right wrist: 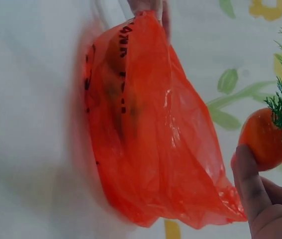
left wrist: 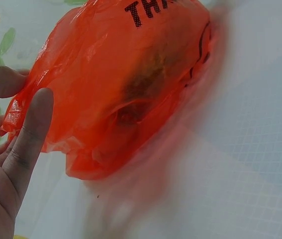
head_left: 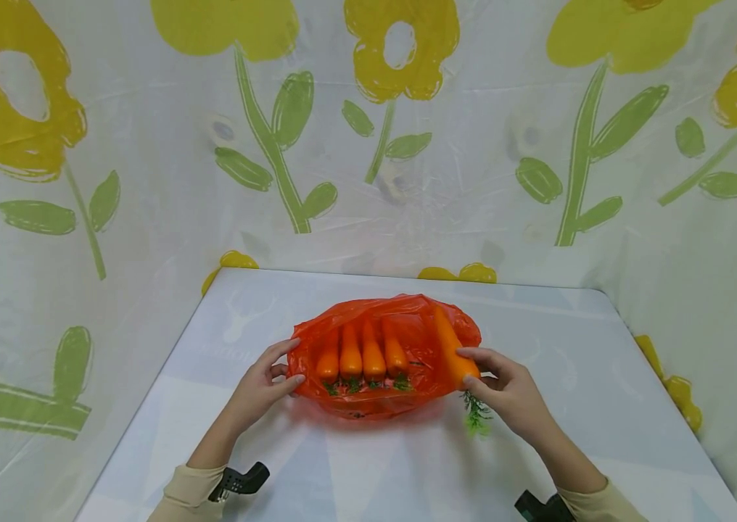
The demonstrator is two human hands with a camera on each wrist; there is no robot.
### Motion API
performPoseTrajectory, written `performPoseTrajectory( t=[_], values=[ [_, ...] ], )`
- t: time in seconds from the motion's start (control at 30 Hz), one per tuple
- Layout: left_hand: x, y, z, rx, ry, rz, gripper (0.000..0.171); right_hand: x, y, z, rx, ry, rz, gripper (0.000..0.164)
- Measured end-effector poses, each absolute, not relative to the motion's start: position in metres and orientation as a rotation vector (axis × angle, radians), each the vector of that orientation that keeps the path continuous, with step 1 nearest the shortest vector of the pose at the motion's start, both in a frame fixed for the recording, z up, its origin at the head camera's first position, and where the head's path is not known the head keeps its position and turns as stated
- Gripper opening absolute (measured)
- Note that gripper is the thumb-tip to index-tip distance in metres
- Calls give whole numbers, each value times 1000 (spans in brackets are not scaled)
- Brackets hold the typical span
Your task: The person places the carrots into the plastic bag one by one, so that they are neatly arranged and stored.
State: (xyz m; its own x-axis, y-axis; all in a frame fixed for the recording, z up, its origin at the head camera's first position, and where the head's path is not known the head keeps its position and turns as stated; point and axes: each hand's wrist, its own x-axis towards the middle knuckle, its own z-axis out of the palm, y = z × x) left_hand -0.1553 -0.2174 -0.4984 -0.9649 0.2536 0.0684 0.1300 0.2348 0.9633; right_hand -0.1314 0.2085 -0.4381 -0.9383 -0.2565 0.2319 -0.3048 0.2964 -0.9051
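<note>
A red plastic bag [head_left: 421,395] lies on the table with its mouth spread, and several orange carrots [head_left: 351,354] rest side by side in it, green tops toward the front. My left hand [head_left: 262,380] pinches the bag's left edge between thumb and fingers. At the bag's right side, my right hand [head_left: 505,388] grips another carrot [head_left: 450,344] near its thick end; its leafy green top [head_left: 476,415] hangs below the fingers. The right wrist view shows that carrot [right wrist: 265,139] beside the bag's rim. Black printed letters mark the bag [left wrist: 96,89] in the left wrist view.
The pale table [head_left: 368,471] extends around the bag to a back edge behind it. A white cloth [head_left: 460,203] with yellow flowers and green stems hangs behind and at both sides. Dark wrist devices [head_left: 241,482] sit on both forearms.
</note>
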Motion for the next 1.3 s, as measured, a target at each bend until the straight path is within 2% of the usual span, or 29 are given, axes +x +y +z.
performPoseTrajectory(
  t=[1.3],
  values=[
    [-156,-218,-498,374,2371,1864,67,-162,163,-455,460,-2761,1757,32]
  ],
)
